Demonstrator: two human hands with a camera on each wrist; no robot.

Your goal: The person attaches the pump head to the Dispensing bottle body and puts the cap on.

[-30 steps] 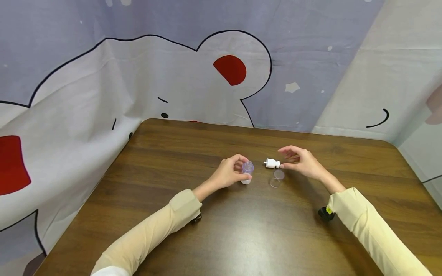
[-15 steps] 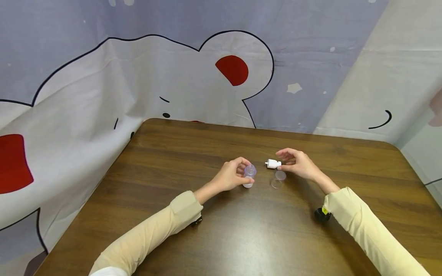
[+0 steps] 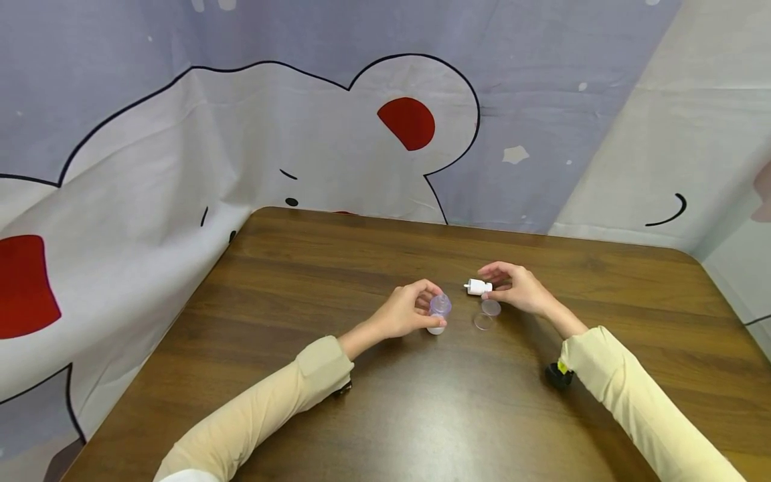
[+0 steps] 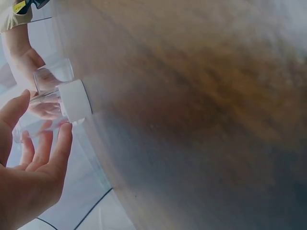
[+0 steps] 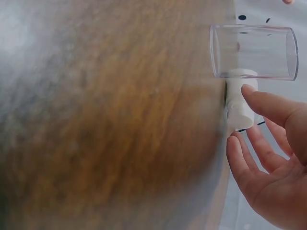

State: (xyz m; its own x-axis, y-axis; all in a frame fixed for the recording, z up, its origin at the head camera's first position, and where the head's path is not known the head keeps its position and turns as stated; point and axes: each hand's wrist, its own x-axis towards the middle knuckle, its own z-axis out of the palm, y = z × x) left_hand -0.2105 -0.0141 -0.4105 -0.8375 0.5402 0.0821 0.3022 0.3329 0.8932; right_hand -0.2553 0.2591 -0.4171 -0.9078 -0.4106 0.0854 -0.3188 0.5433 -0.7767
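My left hand (image 3: 412,308) grips a small clear bottle (image 3: 441,305), its thumb on one side and fingers on the other. The bottle's lower end carries a white part (image 4: 75,101); whether that touches the table I cannot tell. To the right, my right hand (image 3: 519,288) has its loosely bent fingers around the near end of a white pump-like piece (image 3: 478,287). This piece lies on its side, a thin stem pointing left. The thumb overlaps it in the right wrist view, but contact is unclear. A clear cylindrical cover (image 5: 254,52) stands upright beside it.
All of this is on a brown wood-grain table (image 3: 337,268) with rounded far corners. Behind it hangs a cartoon-printed cloth (image 3: 313,134). A black device with a yellow patch (image 3: 560,373) sits under the right sleeve's cuff.
The left hand has come slightly nearer and to the right with the bottle. The right hand has moved left, closer around the white piece, which stays in place on the table.
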